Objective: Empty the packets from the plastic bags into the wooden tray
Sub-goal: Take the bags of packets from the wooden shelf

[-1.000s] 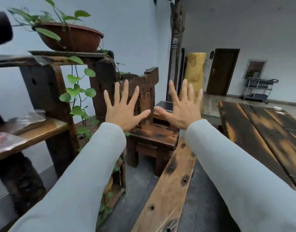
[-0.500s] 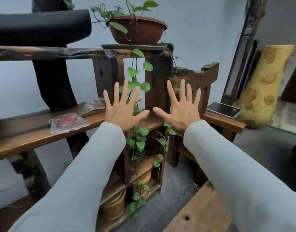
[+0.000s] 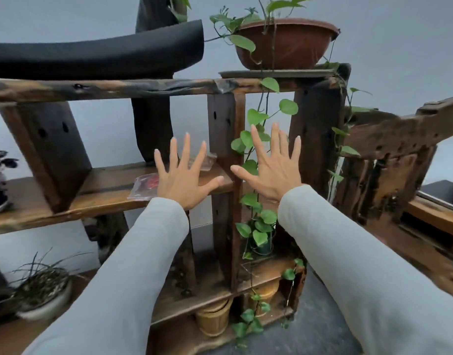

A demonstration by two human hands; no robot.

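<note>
Two clear plastic bags lie on the middle wooden shelf. The nearer plastic bag holds something red and is partly hidden behind my left hand. The second plastic bag lies further back, by the shelf's upright post. Both hands are raised in front of the shelf with fingers spread and nothing in them. My right hand is held in front of the hanging vine. No wooden tray is in view.
A brown plant pot with trailing vines stands on the top shelf beside a black rolled mat. A grass plant in a white bowl sits low on the left. Small wooden buckets stand on the bottom shelf. A carved wooden chair stands at the right.
My view has swung left from the table and chair to the wooden shelf, bringing the plastic bags toward the centre. Both hands stay raised and spread, holding nothing.
</note>
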